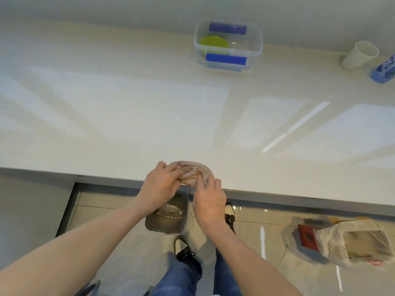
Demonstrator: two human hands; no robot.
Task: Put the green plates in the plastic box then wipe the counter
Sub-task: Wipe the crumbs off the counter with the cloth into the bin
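Both hands, the left hand (161, 182) and right hand (210, 200), have a clenched grip on a bunched cloth (195, 173) at the worktop (128, 116) near edge. Green plates (213, 44) already sit in the plastic box (228, 46) far back, so wiping seems the step; next the cloth likely needs spreading flat.

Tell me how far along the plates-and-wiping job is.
Done, it seems: a green plate lies inside the box, and none shows on the counter. In hand: left hand and right hand grip a bunched cloth at the near edge. Left: wiping the counter.
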